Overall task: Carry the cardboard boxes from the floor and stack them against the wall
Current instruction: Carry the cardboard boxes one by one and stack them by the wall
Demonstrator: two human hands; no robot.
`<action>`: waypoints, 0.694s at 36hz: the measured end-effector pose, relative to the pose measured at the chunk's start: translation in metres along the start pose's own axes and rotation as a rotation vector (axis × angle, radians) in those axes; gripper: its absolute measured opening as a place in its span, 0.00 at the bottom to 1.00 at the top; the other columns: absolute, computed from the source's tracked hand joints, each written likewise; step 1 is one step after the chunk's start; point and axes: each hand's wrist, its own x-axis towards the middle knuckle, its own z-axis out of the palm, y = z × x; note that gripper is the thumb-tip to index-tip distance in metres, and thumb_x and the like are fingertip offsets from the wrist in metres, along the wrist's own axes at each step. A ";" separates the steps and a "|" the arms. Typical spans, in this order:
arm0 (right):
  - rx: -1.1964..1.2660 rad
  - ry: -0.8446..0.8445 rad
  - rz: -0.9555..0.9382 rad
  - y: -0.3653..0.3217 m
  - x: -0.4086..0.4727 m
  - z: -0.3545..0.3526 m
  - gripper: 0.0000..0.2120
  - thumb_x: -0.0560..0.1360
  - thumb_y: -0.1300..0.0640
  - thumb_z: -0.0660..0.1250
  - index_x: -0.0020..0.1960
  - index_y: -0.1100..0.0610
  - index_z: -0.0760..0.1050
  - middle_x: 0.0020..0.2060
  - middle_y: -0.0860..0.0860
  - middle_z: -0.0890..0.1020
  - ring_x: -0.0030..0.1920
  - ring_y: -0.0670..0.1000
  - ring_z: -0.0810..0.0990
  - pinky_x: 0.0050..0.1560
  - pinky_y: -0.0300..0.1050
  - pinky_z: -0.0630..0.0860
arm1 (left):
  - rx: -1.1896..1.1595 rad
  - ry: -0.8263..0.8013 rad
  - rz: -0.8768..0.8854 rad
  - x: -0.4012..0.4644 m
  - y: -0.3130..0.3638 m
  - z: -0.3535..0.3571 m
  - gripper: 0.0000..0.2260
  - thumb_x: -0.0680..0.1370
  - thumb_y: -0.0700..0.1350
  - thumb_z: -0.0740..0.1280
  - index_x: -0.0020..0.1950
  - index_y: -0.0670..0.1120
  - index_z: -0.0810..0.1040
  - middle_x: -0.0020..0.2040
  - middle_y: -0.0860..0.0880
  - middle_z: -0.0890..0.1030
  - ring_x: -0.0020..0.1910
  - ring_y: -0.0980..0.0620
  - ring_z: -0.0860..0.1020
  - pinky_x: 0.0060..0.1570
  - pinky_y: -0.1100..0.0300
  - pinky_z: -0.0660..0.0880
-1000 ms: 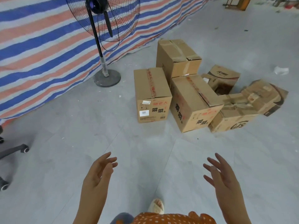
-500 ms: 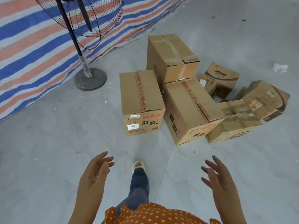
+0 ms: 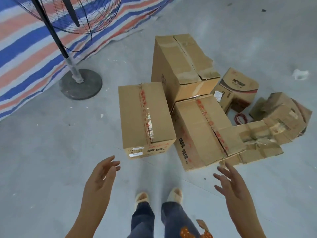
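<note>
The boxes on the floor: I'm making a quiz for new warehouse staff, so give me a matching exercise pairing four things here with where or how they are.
Things:
1. box with white labels
2. tallest box
3. crushed box
4. fan base

Descriptions:
A. torn and flattened, at the right of the pile
B. round and dark, by the striped tarp
C. at the back of the pile, top flaps frayed
D. nearest the left hand, sealed with red-printed tape

Pairs: 1-D, 2-C, 3-A, 4-B
</note>
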 end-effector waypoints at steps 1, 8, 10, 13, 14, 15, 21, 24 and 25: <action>-0.025 -0.021 0.025 0.002 0.014 0.005 0.15 0.79 0.53 0.60 0.64 0.44 0.67 0.58 0.44 0.77 0.56 0.46 0.79 0.59 0.55 0.76 | 0.007 0.005 -0.017 0.013 -0.004 0.003 0.11 0.80 0.42 0.61 0.59 0.54 0.76 0.51 0.59 0.82 0.52 0.59 0.81 0.60 0.51 0.74; -0.246 -0.196 0.100 0.022 0.121 0.050 0.17 0.80 0.56 0.60 0.67 0.44 0.64 0.61 0.49 0.76 0.58 0.55 0.78 0.61 0.59 0.75 | 0.067 0.031 -0.094 0.108 -0.038 0.028 0.10 0.80 0.47 0.64 0.61 0.53 0.75 0.54 0.56 0.81 0.56 0.53 0.79 0.58 0.59 0.73; -0.267 -0.240 0.106 0.034 0.157 0.066 0.17 0.80 0.56 0.60 0.66 0.43 0.65 0.59 0.47 0.77 0.57 0.53 0.78 0.61 0.59 0.75 | 0.108 0.028 -0.123 0.138 -0.055 0.040 0.10 0.80 0.45 0.63 0.59 0.55 0.75 0.54 0.58 0.80 0.55 0.55 0.79 0.52 0.67 0.71; -0.288 -0.289 0.118 0.063 0.214 0.096 0.15 0.80 0.56 0.60 0.62 0.40 0.66 0.57 0.43 0.77 0.58 0.51 0.78 0.62 0.57 0.74 | 0.148 0.034 -0.175 0.183 -0.087 0.060 0.09 0.80 0.44 0.62 0.55 0.59 0.74 0.53 0.59 0.80 0.55 0.56 0.78 0.47 0.73 0.69; -0.309 -0.303 0.123 0.075 0.233 0.107 0.14 0.80 0.55 0.60 0.60 0.37 0.67 0.57 0.42 0.78 0.58 0.50 0.78 0.62 0.58 0.74 | 0.151 0.048 -0.192 0.199 -0.101 0.067 0.09 0.80 0.44 0.62 0.55 0.58 0.74 0.53 0.57 0.80 0.55 0.54 0.78 0.48 0.73 0.69; -0.333 -0.318 0.128 0.088 0.252 0.120 0.15 0.80 0.55 0.60 0.59 0.35 0.67 0.58 0.43 0.78 0.58 0.50 0.78 0.60 0.58 0.75 | 0.147 0.070 -0.211 0.214 -0.116 0.075 0.09 0.81 0.43 0.62 0.55 0.57 0.75 0.53 0.54 0.81 0.55 0.52 0.78 0.50 0.70 0.70; -0.398 -0.333 0.188 0.178 0.348 0.187 0.18 0.80 0.51 0.59 0.69 0.43 0.68 0.57 0.38 0.75 0.57 0.45 0.75 0.62 0.53 0.73 | 0.219 0.206 -0.328 0.295 -0.220 0.118 0.13 0.80 0.45 0.63 0.65 0.47 0.74 0.59 0.50 0.77 0.51 0.57 0.74 0.49 0.71 0.67; -0.394 -0.322 0.191 0.212 0.381 0.213 0.18 0.81 0.52 0.59 0.70 0.50 0.68 0.48 0.37 0.75 0.53 0.44 0.72 0.60 0.43 0.67 | 0.223 0.167 -0.431 0.321 -0.270 0.132 0.17 0.81 0.49 0.62 0.69 0.47 0.71 0.63 0.49 0.76 0.59 0.52 0.74 0.57 0.59 0.68; -0.390 -0.342 0.192 0.220 0.388 0.222 0.18 0.81 0.52 0.58 0.70 0.51 0.67 0.49 0.38 0.76 0.54 0.44 0.72 0.60 0.42 0.66 | 0.221 0.134 -0.449 0.327 -0.283 0.136 0.17 0.81 0.50 0.61 0.69 0.48 0.71 0.62 0.50 0.76 0.61 0.50 0.74 0.60 0.56 0.69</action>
